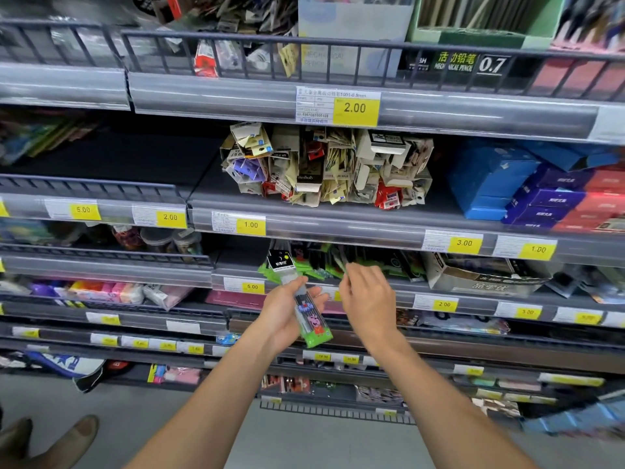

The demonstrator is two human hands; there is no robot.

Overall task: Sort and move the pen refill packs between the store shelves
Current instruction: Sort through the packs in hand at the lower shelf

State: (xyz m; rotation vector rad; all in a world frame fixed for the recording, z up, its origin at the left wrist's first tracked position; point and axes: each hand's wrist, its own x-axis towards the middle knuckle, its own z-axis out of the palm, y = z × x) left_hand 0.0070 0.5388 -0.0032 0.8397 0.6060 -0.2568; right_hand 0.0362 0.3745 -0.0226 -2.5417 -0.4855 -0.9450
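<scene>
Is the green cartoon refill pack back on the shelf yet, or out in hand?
Out. The left hand grips the green refill pack in front of the shelf edge; the right hand holds nothing.

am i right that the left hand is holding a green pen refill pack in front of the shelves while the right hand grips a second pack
Not quite. In the head view the left hand does hold a green pen refill pack in front of the shelves, but the right hand grips nothing: its fingers are loosely curled and empty, reaching toward the packs on the shelf.
</scene>
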